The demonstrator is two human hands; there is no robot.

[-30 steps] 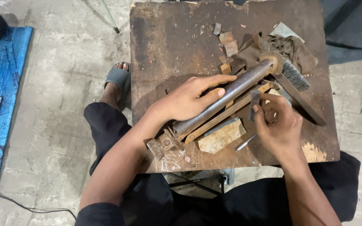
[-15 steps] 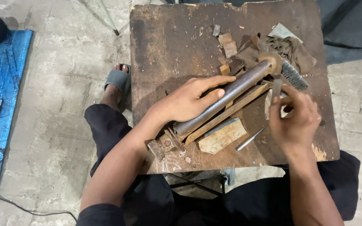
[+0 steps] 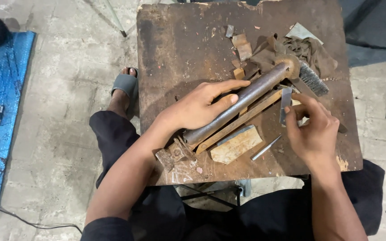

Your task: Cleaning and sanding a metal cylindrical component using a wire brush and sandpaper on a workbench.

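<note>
Your left hand (image 3: 197, 109) pins the heavy steel rod (image 3: 237, 105) lying slantwise on the worktop (image 3: 179, 49); your right hand (image 3: 311, 127) has its fingers pinching a thin metal strip (image 3: 286, 103) (stiff, probably sharp-edged, so grip the flats).

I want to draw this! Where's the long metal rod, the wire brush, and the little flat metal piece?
long metal rod (image 3: 246, 100), head view, middle of shaft.
wire brush (image 3: 313, 79), head view, bristles.
little flat metal piece (image 3: 286, 100), head view, upper half above the fingers.
</note>
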